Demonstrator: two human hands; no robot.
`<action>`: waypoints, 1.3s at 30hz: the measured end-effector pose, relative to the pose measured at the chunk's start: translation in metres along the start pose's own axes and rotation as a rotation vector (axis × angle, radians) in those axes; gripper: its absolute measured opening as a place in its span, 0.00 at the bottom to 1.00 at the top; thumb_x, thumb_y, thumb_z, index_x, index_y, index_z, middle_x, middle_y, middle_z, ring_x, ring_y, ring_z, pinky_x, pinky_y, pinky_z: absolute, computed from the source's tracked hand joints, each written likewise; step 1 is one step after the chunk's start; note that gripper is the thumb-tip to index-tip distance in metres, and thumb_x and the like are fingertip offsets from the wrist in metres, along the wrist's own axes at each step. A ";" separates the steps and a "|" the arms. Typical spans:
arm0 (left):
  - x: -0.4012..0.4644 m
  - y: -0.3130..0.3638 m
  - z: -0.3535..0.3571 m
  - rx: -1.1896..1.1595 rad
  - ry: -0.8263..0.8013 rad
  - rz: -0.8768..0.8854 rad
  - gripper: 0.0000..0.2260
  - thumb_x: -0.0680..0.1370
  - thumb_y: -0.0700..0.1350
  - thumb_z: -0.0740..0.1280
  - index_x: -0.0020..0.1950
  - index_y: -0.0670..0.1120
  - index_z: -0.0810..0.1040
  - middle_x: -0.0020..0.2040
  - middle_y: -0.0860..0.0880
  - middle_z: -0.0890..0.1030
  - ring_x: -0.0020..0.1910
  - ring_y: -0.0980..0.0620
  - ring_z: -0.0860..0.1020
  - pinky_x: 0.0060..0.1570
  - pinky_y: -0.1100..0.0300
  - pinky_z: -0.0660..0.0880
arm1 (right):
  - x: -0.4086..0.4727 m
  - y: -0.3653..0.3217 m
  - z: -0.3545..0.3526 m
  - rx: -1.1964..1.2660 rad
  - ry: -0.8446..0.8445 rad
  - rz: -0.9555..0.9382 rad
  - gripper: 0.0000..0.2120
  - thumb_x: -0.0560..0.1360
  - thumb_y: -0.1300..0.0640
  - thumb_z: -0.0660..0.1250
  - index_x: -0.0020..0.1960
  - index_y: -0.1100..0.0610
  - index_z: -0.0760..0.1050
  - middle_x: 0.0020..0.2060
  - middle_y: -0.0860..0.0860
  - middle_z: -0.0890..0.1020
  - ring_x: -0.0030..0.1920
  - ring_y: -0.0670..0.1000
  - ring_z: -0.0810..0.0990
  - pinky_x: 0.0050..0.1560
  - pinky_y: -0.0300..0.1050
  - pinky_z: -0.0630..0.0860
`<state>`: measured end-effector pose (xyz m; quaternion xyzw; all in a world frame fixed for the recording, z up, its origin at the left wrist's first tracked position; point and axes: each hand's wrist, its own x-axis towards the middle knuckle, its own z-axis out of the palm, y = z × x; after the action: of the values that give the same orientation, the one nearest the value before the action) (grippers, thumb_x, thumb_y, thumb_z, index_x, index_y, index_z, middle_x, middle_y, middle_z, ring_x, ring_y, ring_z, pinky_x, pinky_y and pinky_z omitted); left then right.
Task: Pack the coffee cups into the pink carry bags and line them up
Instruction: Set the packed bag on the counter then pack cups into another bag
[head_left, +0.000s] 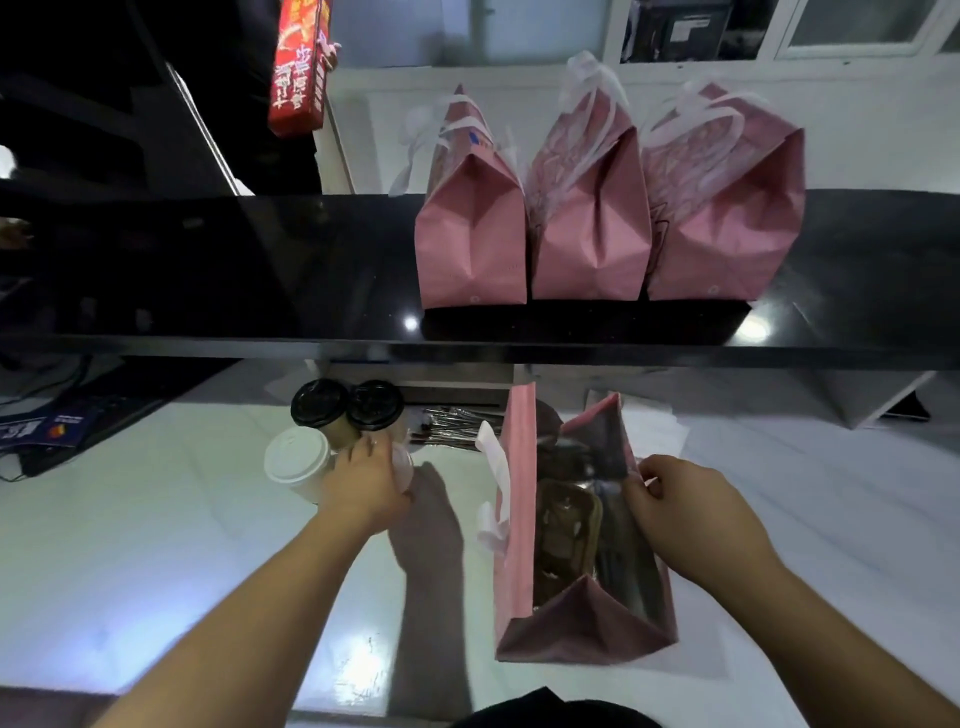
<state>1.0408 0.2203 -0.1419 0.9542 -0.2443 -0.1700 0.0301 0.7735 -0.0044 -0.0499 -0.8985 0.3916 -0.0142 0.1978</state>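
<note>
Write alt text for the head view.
The left hand grips a white-lidded cup while the right hand holds open a pink carry bag on the white counter. Three packed pink bags line the black shelf behind.

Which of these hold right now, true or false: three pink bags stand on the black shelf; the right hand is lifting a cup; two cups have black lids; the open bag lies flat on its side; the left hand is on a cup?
1. Three pink bags stand on the black shelf. True.
2. The right hand lifts a cup. False: it pinches the open bag's rim.
3. Two cups have black lids. True.
4. The open bag lies flat. False: it stands upright, mouth open.
5. The left hand grips a cup. True.
</note>
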 end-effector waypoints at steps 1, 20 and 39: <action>0.001 0.000 0.002 0.007 -0.007 -0.009 0.40 0.73 0.57 0.73 0.80 0.48 0.58 0.78 0.43 0.64 0.76 0.37 0.66 0.73 0.46 0.66 | 0.000 0.000 0.000 -0.002 0.001 0.000 0.14 0.81 0.42 0.59 0.48 0.47 0.80 0.37 0.43 0.83 0.34 0.45 0.80 0.37 0.49 0.83; -0.096 0.069 -0.125 -0.400 0.487 0.338 0.38 0.66 0.74 0.68 0.74 0.68 0.63 0.66 0.64 0.65 0.64 0.53 0.69 0.54 0.53 0.73 | 0.004 -0.002 0.003 0.020 -0.031 -0.037 0.15 0.82 0.41 0.60 0.55 0.48 0.81 0.43 0.45 0.85 0.38 0.45 0.82 0.41 0.46 0.83; -0.071 0.206 -0.082 0.233 0.068 0.735 0.31 0.74 0.50 0.76 0.74 0.49 0.68 0.70 0.47 0.73 0.67 0.43 0.72 0.65 0.46 0.74 | 0.015 0.017 -0.007 0.091 -0.079 -0.029 0.09 0.80 0.52 0.58 0.48 0.49 0.77 0.41 0.48 0.84 0.39 0.51 0.80 0.39 0.50 0.80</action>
<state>0.9162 0.0714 -0.0142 0.8052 -0.5864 -0.0874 -0.0115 0.7710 -0.0276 -0.0516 -0.8941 0.3693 0.0003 0.2535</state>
